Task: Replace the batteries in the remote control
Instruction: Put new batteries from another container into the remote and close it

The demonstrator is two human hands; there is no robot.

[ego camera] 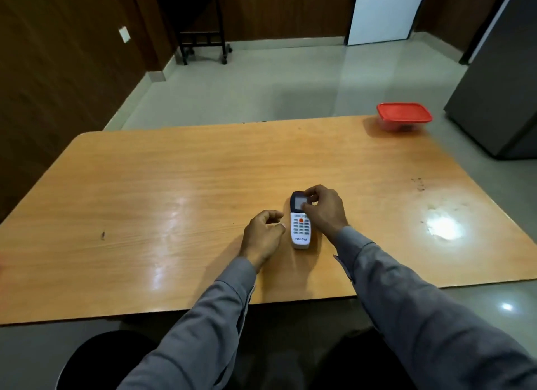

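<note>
Sleeves [412,311] grey, both forearms reaching in over table [145,186] near edge. Remote [300,224] flat on table, buttons up, dark screen end pointing away. Right hand [324,208] over its far end, curled fingers touching the screen area and right side; whether it actually grips, can't tell. Left hand [263,232] just left of remote's lower half, fingers loosely curled, holding nothing, apart from remote. Red-lid box [404,117] well beyond right hand, at far right corner.
</note>
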